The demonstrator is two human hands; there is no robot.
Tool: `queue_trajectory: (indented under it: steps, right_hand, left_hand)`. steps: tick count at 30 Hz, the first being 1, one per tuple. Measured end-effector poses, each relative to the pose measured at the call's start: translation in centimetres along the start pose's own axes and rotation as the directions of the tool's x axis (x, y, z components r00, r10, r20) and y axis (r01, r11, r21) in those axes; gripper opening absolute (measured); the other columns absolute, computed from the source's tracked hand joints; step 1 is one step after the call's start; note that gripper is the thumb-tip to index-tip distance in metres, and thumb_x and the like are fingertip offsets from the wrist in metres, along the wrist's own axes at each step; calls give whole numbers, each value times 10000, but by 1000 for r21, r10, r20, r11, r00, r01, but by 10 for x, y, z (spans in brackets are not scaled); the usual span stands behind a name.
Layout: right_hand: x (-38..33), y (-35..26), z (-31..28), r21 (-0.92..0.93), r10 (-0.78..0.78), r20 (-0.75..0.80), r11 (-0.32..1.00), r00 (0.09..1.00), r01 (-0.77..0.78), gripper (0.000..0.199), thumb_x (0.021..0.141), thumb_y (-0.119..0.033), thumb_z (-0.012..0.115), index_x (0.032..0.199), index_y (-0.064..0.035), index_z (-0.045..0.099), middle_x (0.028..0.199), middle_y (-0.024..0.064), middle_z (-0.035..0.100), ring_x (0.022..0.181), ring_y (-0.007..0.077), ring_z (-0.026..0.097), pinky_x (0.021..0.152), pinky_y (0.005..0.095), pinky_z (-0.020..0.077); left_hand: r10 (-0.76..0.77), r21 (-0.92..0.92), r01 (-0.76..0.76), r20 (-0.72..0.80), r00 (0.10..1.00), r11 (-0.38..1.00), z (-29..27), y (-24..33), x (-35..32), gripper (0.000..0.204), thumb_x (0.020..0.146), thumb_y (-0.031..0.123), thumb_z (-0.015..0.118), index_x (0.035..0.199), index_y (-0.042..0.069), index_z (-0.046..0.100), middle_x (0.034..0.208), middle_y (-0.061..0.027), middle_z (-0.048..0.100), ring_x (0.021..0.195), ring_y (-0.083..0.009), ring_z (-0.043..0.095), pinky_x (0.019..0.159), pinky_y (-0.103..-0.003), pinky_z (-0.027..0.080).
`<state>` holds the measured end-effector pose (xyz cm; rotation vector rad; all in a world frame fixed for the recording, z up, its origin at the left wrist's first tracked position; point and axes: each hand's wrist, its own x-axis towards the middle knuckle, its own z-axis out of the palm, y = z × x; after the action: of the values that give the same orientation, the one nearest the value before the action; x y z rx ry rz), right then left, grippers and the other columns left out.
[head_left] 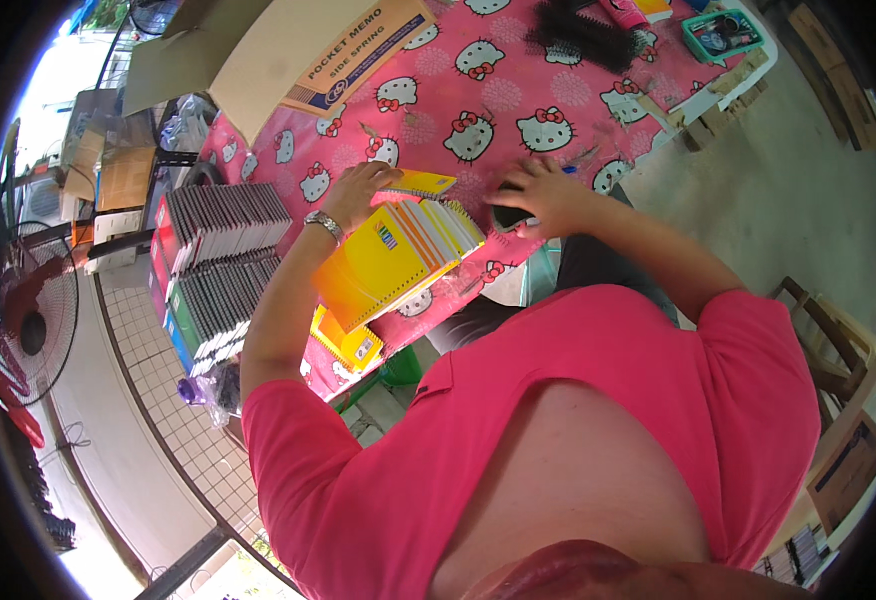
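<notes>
The two hands are apart: the left hand (358, 190) has its fingers at the edge of a single yellow spiral-bound notebook (424, 184) with a wire coil, though whether it pinches the cover or only rests there I cannot tell, while the right hand (548, 200) is curled round a small dark rounded object (509, 216) just beside it. Directly in front of the body, the thick leaning pile of yellow-covered notebooks with white and orange page edges (398, 255) sits on the counter (506, 92), which is spread with a pink sheet printed with white cats. Nearer its edge lies a smaller group of yellow and orange spiral notebooks (348, 342). With one notebook singled out and the pile beside it, the handling seems partway through; which group is finished and which waits, nothing here settles. To the left, dark-coiled notebooks with coloured covers (228, 228) stand in neat rows, looking already sorted or else in reserve. Farther out, a large open brown cardboard box (293, 55) shows no contents, so any packing left cannot be judged. A teal plastic basket of small items (699, 46) stands at the far right.
</notes>
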<state>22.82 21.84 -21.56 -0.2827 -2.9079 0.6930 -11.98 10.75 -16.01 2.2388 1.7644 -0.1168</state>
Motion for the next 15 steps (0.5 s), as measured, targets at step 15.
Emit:
queue_trajectory:
  steps: [15]
  right_hand:
    - [63,44,-64,-51,620,144,783,771,-620,792,766,-403,679,1437,-123,365,1361,194,494,1175,418,550,988,524,439]
  left_hand:
    - [-285,-283,170,-439,852,944,-191,110,-108,195,818,45,621,1006,-4,606,874,-160,617,791,-342,622,702,-359,490]
